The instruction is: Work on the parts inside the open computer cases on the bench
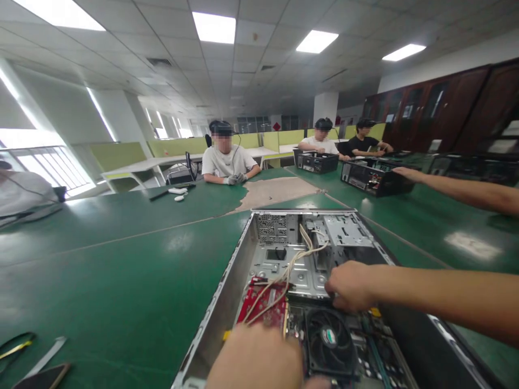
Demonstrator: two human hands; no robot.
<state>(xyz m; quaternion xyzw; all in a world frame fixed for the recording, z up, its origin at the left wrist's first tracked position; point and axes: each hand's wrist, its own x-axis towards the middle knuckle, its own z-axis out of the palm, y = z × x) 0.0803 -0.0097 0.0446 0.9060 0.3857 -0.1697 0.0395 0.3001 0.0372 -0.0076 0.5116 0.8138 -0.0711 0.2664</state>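
An open grey computer case (227, 281) lies on the green table in front of me. Inside are a red expansion card (263, 302), a black cooling fan (329, 340) on the motherboard, and a bundle of pale wires (298, 254). My right hand (351, 286) reaches in from the right, just above the fan, with its fingers curled down; what they grip is hidden. My left hand (255, 356) sits at the case's near end, next to the red card. Only its back shows and its fingers are hidden.
To the right, another person's arm (454, 189) reaches to a black open case (375, 178). Three people sit at the far side, with one more case (316, 161) there. A phone (42, 378) and a tool (16, 348) lie at the near left.
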